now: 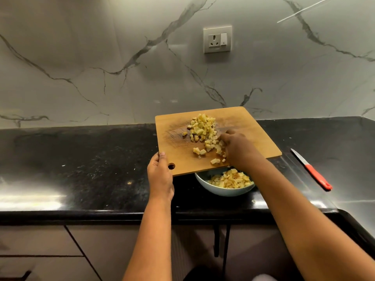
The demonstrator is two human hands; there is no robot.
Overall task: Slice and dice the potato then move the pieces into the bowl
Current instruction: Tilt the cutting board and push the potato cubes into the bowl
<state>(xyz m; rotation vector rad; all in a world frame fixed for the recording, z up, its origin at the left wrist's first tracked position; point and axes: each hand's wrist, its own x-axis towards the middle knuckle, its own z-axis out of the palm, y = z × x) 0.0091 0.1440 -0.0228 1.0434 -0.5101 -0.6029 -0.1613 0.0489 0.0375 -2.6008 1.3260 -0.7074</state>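
— Where's the potato now?

— All diced. One heap of potato cubes (203, 128) sits on the wooden cutting board (251, 138), thinning out toward its near edge, and more potato pieces (231, 179) already lie in the white bowl (221, 190).

— And the bowl, relative to the board?

— Right under the board's near edge; the board covers the bowl's far rim. The board is tilted, with its near-left corner lifted off the black desk (81, 165).

— Who's holding it?

— The left hand (160, 175) grips that corner beside the round hanging hole, thumb on top and fingers (156, 159) curled around the edge.

— The right hand?

— The right hand (239, 149) rests on the board among the lower cubes, its fingers (225, 136) bent loosely against them. I can't tell whether they pinch any pieces.

— The knife?

— A red-handled knife (311, 169) lies on the desk well to the right, apart from both hands. A wall socket (217, 39) sits on the marble backsplash above.
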